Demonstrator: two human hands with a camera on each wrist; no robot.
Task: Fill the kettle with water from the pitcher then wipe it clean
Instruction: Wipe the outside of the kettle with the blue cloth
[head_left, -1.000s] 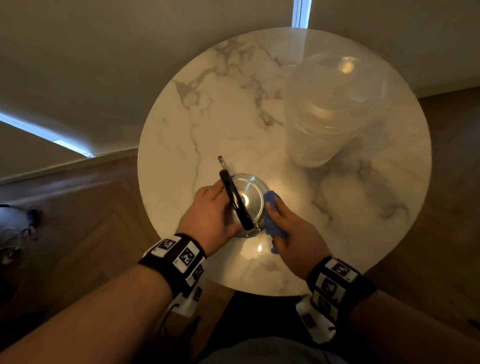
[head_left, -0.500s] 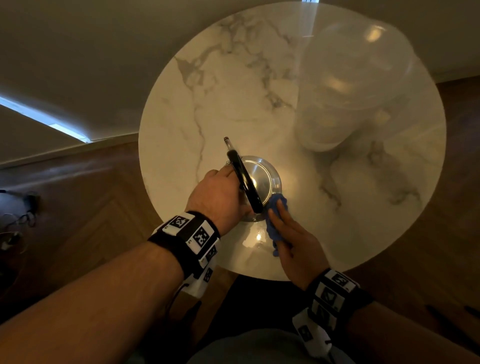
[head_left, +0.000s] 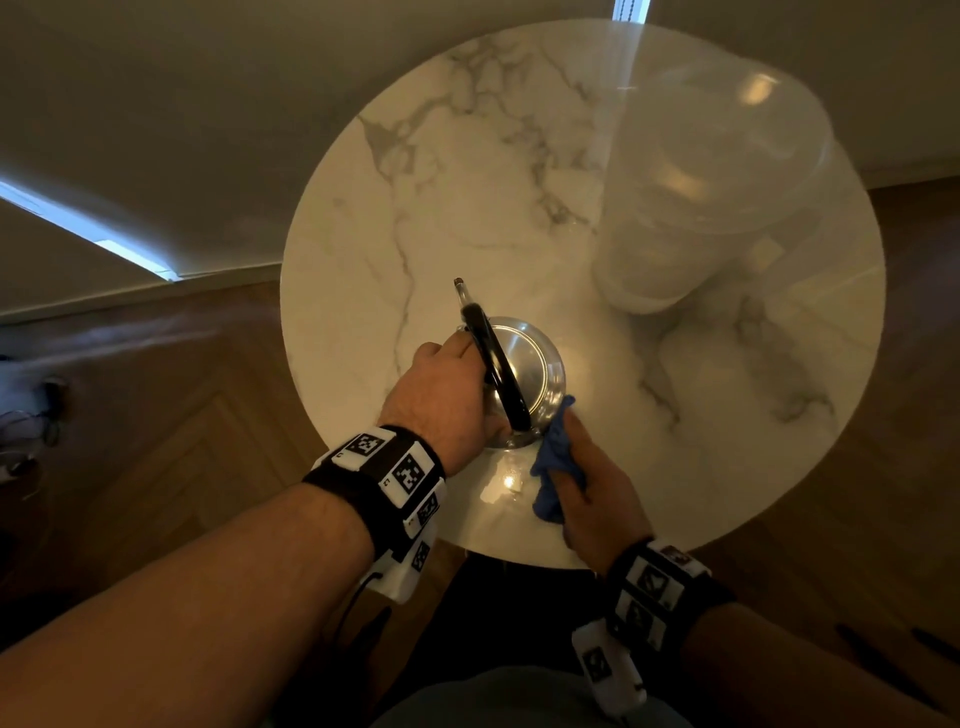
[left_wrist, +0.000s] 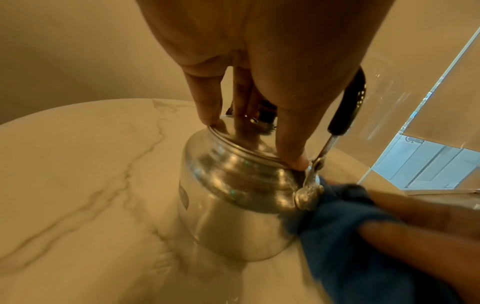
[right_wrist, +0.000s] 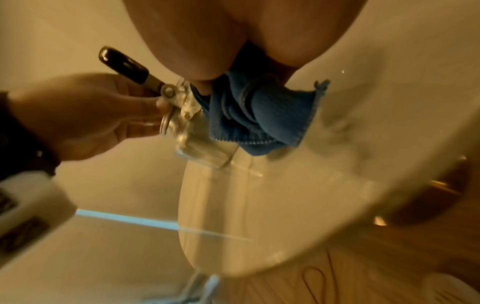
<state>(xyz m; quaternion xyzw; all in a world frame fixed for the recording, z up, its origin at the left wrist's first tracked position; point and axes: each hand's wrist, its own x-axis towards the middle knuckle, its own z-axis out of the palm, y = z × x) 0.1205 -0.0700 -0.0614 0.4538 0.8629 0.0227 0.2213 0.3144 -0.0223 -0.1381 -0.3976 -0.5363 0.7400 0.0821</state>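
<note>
A silver kettle (head_left: 535, 364) with a black handle (head_left: 496, 374) stands on the round marble table (head_left: 415, 182), near its front edge. My left hand (head_left: 441, 395) grips it from above, thumb and fingers spread on the lid rim (left_wrist: 241, 148). My right hand (head_left: 597, 493) holds a bunched blue cloth (head_left: 553, 467) and presses it against the kettle's near right side, just below the handle hinge (left_wrist: 309, 195). In the right wrist view the cloth (right_wrist: 259, 115) lies against the kettle (right_wrist: 192, 131). A large clear pitcher (head_left: 701, 197) stands at the table's back right, apart from both hands.
The table's front edge (head_left: 519, 556) is close below my hands, with wooden floor (head_left: 156, 415) around it. A pale wall runs behind the table. Bare marble lies left of and behind the kettle.
The cloth in my right hand has slid from the kettle's right side round toward its near side. My left hand has stayed on the kettle's top. The view has shifted slightly.
</note>
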